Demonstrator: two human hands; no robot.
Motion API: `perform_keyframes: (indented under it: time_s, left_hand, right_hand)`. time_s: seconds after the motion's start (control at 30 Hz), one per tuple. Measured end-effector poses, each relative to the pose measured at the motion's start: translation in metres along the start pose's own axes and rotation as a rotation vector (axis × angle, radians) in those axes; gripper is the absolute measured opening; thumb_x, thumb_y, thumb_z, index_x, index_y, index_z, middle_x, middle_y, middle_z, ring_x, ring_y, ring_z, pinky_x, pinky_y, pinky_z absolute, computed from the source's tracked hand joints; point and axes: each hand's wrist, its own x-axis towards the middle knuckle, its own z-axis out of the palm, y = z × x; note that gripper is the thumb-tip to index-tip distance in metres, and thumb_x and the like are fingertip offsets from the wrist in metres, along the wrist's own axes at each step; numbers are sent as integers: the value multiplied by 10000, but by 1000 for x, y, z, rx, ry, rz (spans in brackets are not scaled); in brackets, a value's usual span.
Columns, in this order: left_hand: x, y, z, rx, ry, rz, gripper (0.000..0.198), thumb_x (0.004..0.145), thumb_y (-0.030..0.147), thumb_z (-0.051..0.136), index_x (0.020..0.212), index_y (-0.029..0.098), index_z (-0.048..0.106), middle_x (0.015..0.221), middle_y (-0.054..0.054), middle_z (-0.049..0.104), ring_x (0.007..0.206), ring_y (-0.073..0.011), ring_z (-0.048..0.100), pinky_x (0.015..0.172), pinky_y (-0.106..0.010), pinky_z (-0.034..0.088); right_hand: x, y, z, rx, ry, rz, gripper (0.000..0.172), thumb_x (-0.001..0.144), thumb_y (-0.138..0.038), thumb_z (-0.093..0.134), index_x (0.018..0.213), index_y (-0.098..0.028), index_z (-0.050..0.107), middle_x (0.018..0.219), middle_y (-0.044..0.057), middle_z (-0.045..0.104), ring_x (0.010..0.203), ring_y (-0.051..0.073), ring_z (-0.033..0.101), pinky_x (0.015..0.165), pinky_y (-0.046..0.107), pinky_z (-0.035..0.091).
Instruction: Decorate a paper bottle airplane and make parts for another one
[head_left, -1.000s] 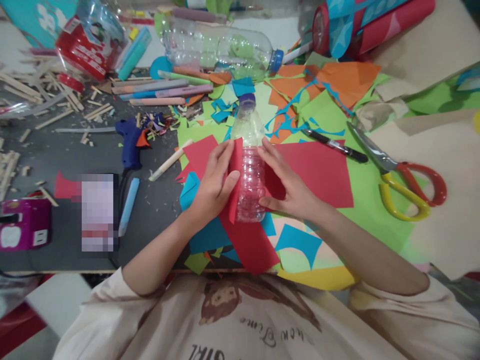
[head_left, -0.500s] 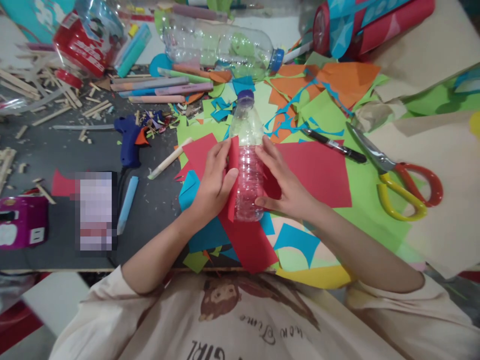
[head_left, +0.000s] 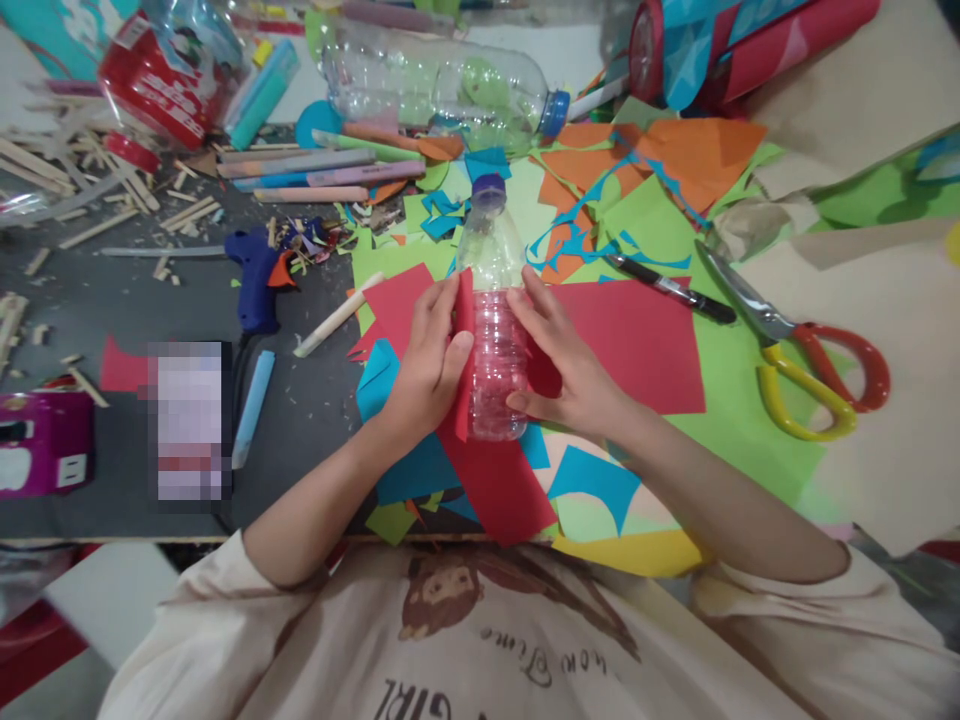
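A clear plastic bottle with a purple cap is between my hands, its cap end away from me. Red paper lies under it and bends up along its left side. My left hand presses this raised paper edge against the bottle, thumb towards me. On the other side, my right hand grips the bottle, with fingertips and thumb touching its wall. A red strip of paper sticks out below the bottle towards the table edge.
Scissors and a black marker lie at right on green paper. A blue glue gun, a light blue pen and a phone-like blurred object are at left. Another bottle lies behind, among paper scraps and wooden sticks.
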Motion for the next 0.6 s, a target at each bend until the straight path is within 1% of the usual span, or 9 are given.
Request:
perform_keyframes:
  time_s: [0.17,0.37,0.5,0.6]
  left_hand:
    - [-2,1,0,2,5,-19,539,1034,530,299,1536,336,286,1548,-98,394,1448,-267,393,1214,-460,340]
    - [-3,1,1,-6,10,-30,530,1037,512,298,1542,352,277,1556,-87,389,1453,-269,388,1218,-450,330]
    - [-3,2,2,-11,6,-40,529,1038,509,303,1539,341,285,1550,-98,394,1448,-271,394,1213,-461,337]
    - [-2,4,1,-16,2,-50,527,1036,516,303,1533,342,291,1544,-97,402,1445,-264,395,1213,-457,339]
  right_hand:
    - [0,-4,0,-4,-9,7,950,788,-798,544,1579,-465,135,1709,-51,39,1570,355,23,1219,662,211]
    - [-1,-11,3,-1,-4,-7,937,804,-759,571,1584,-430,170,1709,-16,61,1565,368,72,1215,661,239]
    - [-1,-12,6,19,-4,18,941,798,-770,564,1583,-431,172,1708,-13,72,1567,363,61,1215,662,246]
    - [-2,-10,7,28,1,30,946,795,-786,546,1582,-444,150,1711,-30,26,1570,355,22,1223,656,224]
